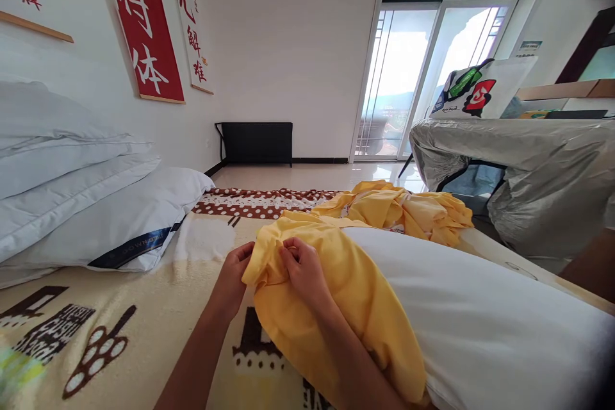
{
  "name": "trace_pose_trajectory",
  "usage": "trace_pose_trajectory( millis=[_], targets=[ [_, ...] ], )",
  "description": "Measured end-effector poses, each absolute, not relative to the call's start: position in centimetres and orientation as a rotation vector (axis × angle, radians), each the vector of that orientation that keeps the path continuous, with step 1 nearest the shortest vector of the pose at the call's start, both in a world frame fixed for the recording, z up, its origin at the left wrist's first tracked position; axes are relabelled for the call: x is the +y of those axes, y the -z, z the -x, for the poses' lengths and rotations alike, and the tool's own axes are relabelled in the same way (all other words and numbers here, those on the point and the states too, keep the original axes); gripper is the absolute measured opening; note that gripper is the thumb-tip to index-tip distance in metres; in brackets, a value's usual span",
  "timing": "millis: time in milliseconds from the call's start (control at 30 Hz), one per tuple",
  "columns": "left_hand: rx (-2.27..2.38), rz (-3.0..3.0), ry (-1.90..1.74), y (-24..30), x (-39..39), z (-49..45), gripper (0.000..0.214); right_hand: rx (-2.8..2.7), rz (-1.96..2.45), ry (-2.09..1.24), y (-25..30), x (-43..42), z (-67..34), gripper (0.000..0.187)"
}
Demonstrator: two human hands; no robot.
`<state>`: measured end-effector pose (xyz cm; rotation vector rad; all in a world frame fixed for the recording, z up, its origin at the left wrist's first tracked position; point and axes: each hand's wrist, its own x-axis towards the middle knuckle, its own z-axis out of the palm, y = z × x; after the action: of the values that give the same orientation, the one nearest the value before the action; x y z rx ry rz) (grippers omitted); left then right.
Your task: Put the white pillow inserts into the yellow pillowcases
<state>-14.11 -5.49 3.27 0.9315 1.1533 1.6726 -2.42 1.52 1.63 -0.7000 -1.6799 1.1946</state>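
Note:
A yellow pillowcase [336, 269] is drawn part of the way over a white pillow [471, 307], whose bare end stretches to the lower right. At the pillowcase's left end, my left hand [236, 275] grips the edge of the cloth, its fingertips partly hidden behind the fabric. My right hand [302, 266] pinches a fold of the same cloth a little to the right. Both hands are closed, with the gathered yellow fabric between them. The pillow's covered end lies under the cloth.
White pillows [86, 198] are stacked on the left. More yellow cloth [398, 205] lies crumpled behind the pillow. All rest on a cream patterned blanket [192, 327]. A table under a silver cover [538, 160] stands at right, bearing a printed bag [480, 90] and boxes.

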Motion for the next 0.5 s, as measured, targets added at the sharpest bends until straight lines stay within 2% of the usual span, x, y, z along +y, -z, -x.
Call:
trace_pose_trajectory(
  millis=[133,267,500],
  targets=[
    [1.017,-0.694,-1.870,-2.7,-5.2,15.3,0.025,-1.731,0.750,-1.104,-2.3,1.3,1.8,0.018],
    [0.891,-0.463,-2.046,-2.0,-4.6,16.6,0.024,-1.902,0.936,-0.746,-3.0,0.9,1.0,0.014],
    [0.737,-0.371,-2.092,-0.3,-3.3,18.4,0.034,-2.309,1.147,-0.287,-3.7,0.1,0.0,0.009]
  ],
)
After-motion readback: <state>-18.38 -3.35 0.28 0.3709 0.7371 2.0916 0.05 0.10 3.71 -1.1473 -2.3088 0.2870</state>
